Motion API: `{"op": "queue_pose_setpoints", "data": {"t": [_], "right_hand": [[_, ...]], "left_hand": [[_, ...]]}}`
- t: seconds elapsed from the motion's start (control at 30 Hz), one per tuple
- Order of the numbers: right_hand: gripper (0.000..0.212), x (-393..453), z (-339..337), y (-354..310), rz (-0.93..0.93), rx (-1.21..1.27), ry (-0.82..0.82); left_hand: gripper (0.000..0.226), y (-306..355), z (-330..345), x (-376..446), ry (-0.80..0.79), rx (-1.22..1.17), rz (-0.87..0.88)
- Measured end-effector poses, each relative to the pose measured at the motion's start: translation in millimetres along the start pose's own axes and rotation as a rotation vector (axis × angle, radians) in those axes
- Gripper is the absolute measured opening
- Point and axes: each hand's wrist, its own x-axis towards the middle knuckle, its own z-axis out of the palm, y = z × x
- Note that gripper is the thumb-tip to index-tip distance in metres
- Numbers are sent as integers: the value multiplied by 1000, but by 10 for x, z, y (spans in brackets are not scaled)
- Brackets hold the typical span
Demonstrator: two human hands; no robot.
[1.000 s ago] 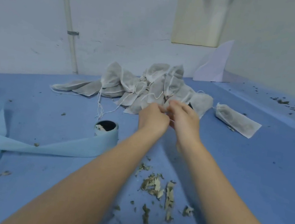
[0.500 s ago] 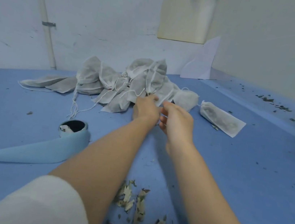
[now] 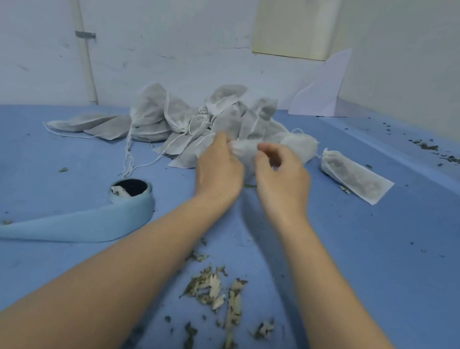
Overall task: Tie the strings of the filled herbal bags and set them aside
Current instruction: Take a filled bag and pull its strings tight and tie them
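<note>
Mid-tie: left hand (image 3: 219, 170) pinches the filled herbal bag (image 3: 267, 150) beside the heap (image 3: 200, 123) toward the counter's far edge; right hand (image 3: 281, 178), fingers loosely curled, seemingly empty. Next, probably catch the string.

Blue surface (image 3: 359, 251) carries a bag heap (image 3: 200, 123) upper centre, one bag (image 3: 355, 175) right — tape roll (image 3: 131, 193) left, herb scraps (image 3: 218, 288) low centre.

Soft, even, bluish light; faint shadows, slight motion blur, wide-angle distortion.
</note>
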Motion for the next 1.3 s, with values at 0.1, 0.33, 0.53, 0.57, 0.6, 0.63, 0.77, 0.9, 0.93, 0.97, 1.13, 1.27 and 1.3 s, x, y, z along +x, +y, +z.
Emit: {"op": "queue_pose_setpoints", "data": {"t": [0.1, 0.33, 0.53, 0.57, 0.6, 0.63, 0.77, 0.9, 0.93, 0.97, 1.13, 1.27, 1.3], "right_hand": [[24, -45, -15, -18, -93, -36, -18], [39, -107, -63, 23, -9, -33, -105], [65, -114, -81, 0, 129, -140, -173], [66, -121, -69, -8, 120, -186, -184], [67, -135, -55, -23, 110, -216, -194], [70, -150, -35, -39, 95, -229, -203], [74, -200, 68, -110, 37, -264, -282], [76, -231, 120, -174, 25, -203, -305], [73, -233, 123, -174, 34, -165, -309], [74, -239, 127, -178, 38, -136, -320], [64, -317, 140, -243, -2, -66, -374], [51, -313, 84, -284, 63, 39, -371], [51, -316, 76, -301, 84, 61, -366]], "left_hand": [[21, 9, -236, -149, -19, -35, 0], [19, 45, -703, -303, -7, -136, -42], [20, -59, -927, -439, 32, -129, -218], [20, -83, -959, -486, 19, -64, -166], [21, -112, -990, -535, 27, 51, -50], [25, -123, -1024, -583, 56, 206, 121], [56, -15, -1007, -672, -142, 413, 477], [67, 52, -894, -594, -385, 238, 292], [73, 54, -878, -568, -415, 210, 258], [79, 50, -875, -550, -433, 198, 231], [71, -23, -940, -499, -424, 235, 166], [44, -95, -1039, -517, -362, 385, 253], [41, -112, -1067, -532, -334, 414, 287]]}}
